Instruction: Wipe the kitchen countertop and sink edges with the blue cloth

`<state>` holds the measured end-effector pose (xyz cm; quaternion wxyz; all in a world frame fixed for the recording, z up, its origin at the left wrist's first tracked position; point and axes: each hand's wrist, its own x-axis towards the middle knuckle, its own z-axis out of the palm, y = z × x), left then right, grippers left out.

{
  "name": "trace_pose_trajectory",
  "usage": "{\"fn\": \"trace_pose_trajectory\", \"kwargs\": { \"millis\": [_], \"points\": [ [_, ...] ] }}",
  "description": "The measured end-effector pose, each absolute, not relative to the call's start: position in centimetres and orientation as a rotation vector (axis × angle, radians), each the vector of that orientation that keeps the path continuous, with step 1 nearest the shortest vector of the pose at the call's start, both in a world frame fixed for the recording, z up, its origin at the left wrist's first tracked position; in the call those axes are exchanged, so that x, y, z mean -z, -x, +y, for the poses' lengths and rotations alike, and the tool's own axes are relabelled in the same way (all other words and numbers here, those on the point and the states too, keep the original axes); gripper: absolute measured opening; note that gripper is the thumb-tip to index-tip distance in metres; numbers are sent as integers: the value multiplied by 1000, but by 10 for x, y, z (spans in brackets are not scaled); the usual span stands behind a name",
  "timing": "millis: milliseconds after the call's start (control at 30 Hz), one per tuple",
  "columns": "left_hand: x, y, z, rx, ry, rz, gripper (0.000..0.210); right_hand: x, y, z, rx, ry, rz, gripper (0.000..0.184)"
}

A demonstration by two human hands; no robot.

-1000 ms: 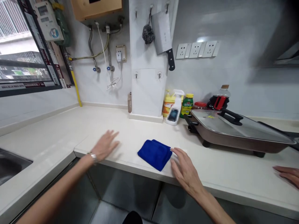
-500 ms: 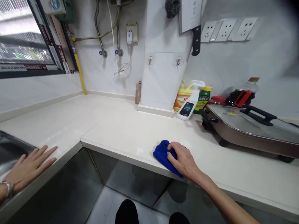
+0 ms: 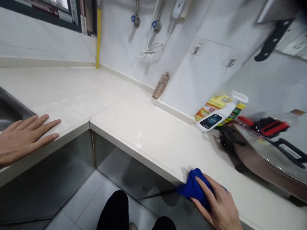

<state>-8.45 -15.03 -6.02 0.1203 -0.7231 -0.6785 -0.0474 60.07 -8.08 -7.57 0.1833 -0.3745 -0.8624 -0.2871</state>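
Blue cloth [image 3: 194, 185]: bunched at the front edge of the counter [image 3: 144, 137], nearer than the pan [image 3: 251, 156] and to its left, well apart from it; one corner is hung past the edge.
Right hand [image 3: 222, 204]: placed over the cloth, in front of the pan and to its left; the cloth is grasped between the thumb on the near side and the bent fingers above.
Slip hazard: the cloth could be dragged off the counter if the grip were loosened, since part of it is already unsupported.
Knock hazard: the pan could be nudged if the right hand were swung toward it; the spray bottle [image 3: 212, 120], behind and left of the pan, could be tipped by a long sweep toward the wall.
Right-hand pose: knuckles raised, fingers directed away from the body; the forearm is not shown.
Left hand [image 3: 27, 137]: laid palm down far to the left of the pan, beside the sink [image 3: 11, 107]; fingers spread, nothing held. Whether weight is borne by it cannot be told.
Outer items: the yellow jug [image 3: 208, 107] is set behind the spray bottle, left of the pan; the brown bottle [image 3: 161, 86] is stood farther left. The knife [image 3: 273, 40] is seen above the pan.
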Motion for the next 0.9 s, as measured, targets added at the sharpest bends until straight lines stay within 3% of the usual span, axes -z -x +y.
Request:
{"fn": "trace_pose_trajectory", "kwargs": {
  "millis": [300,667,900],
  "points": [
    [47,46,-151,221,1905,-2248,81,62,-448,-47,573,938,-2561,63],
    [31,32,-158,134,1882,-2455,86,49,-216,-13,351,795,-2549,62],
    [28,39,-163,68,1893,-2425,83,30,-185,-15,328,715,-2637,54]
  ]
}}
